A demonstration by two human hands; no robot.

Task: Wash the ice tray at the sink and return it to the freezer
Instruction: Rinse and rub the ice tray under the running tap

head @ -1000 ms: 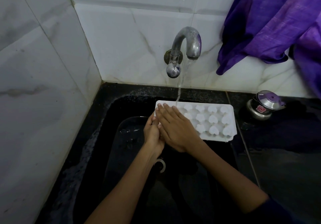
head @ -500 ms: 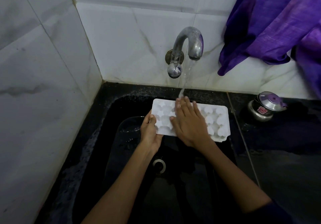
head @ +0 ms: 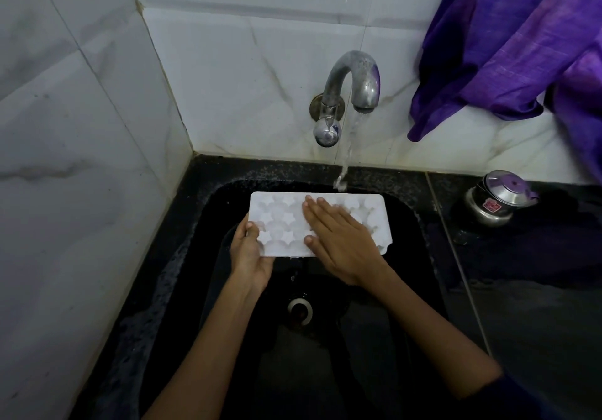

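Over the black stone sink (head: 208, 224), the left hand (head: 250, 256) grips the white plastic star-moulded ice tray (head: 283, 224) while the flat right hand (head: 342, 240) rubs it under running water, so rinsing seems next.

White marble-veined wall tiles (head: 247, 71) meet in a corner to the left of a dull metal tap (head: 350, 94). Below the tap lies a black speckled stone counter (head: 521, 289). To the tap's right hangs a purple cloth (head: 508, 45), and under that cloth a small steel pot (head: 498, 201) stands on the counter. The light is dim.
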